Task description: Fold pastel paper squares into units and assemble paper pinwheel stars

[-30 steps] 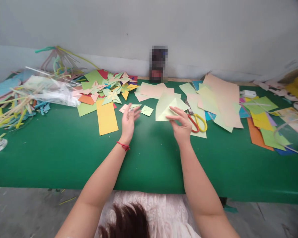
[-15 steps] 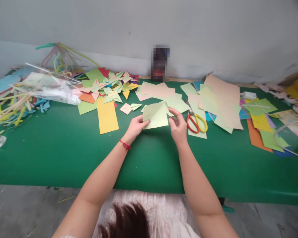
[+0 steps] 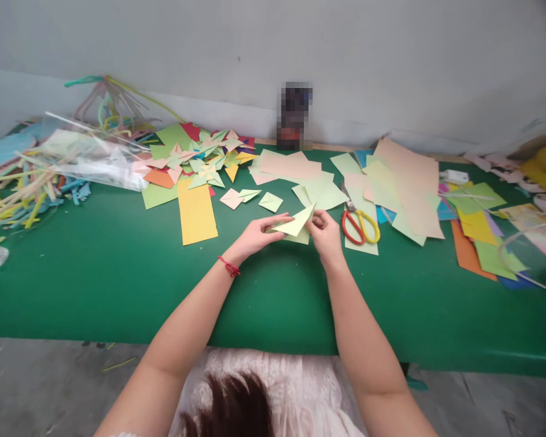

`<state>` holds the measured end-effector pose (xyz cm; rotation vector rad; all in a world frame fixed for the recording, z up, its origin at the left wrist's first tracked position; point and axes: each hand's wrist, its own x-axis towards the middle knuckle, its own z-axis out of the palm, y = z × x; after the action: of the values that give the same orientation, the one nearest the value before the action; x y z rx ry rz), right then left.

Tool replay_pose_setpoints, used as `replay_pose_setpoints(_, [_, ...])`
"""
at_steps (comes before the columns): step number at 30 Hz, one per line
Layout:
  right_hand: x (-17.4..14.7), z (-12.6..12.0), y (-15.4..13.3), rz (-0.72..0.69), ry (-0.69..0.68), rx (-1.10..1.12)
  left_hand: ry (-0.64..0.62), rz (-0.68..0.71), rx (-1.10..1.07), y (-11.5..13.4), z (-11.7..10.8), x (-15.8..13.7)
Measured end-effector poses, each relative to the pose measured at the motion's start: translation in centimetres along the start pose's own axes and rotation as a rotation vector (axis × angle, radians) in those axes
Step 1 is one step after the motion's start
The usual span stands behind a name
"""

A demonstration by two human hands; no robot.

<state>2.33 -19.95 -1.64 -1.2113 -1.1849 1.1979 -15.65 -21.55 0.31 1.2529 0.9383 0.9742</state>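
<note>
A pale green sheet of paper (image 3: 299,224) is bent over on itself between my hands, just above the table. My left hand (image 3: 258,235), with a red cord at the wrist, has the paper's left side between thumb and fingers. On the right side, the fingers of my right hand (image 3: 323,233) pinch the edge and raised corner. A small folded green paper square (image 3: 271,201) lies just beyond my left hand. Beside it are a folded pink paper (image 3: 231,199) and a narrow folded green paper (image 3: 249,195). Scissors (image 3: 361,226) with red and yellow handles rest right of my right hand.
On the green table (image 3: 164,291), folded paper stars (image 3: 207,170) and a yellow sheet (image 3: 197,213) lie at left. Tangled paper strips (image 3: 40,188) heap up farther left. Large pink sheets (image 3: 409,182) and coloured papers (image 3: 477,224) spread out at right. A blurred dark object (image 3: 293,115) stands against the wall.
The green sheet was flatter and facing me; now it is bent over and lower. My right fingers have closed on its edge. The folded green square behind it has come into view.
</note>
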Motion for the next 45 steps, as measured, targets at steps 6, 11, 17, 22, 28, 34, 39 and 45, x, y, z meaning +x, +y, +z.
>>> replay_pose_setpoints(6, [0.0,-0.2,-0.1,0.024,0.03,0.01,-0.018,0.014,0.067,0.4,0.2,-0.2])
replay_pose_setpoints(11, [-0.1,0.1,-0.4,0.034,-0.016,-0.054,0.048,0.005,0.072,-0.9,-0.2,0.3])
replay_pose_setpoints(17, [-0.1,0.3,-0.4,0.052,-0.012,-0.037,0.083,0.003,0.079,-1.0,-0.1,0.2])
replay_pose_setpoints(22, [-0.5,0.4,-0.7,-0.028,-0.082,-0.218,0.071,-0.043,0.198,-1.2,0.1,0.2])
replay_pose_setpoints(28, [-1.0,1.1,-1.2,-0.002,-0.183,-0.168,0.026,-0.067,0.268,-1.5,0.3,0.3])
replay_pose_setpoints(34, [-1.0,1.3,-0.9,-0.044,-0.094,-0.257,-0.039,-0.059,0.314,-1.6,0.2,0.3])
replay_pose_setpoints(39, [-1.0,1.2,-1.1,-0.069,0.005,-0.285,-0.125,-0.084,0.303,-1.5,0.2,0.2])
replay_pose_setpoints(45, [-0.7,0.9,-0.9,0.014,-0.029,-0.145,-0.007,-0.062,0.263,-1.5,0.4,0.1])
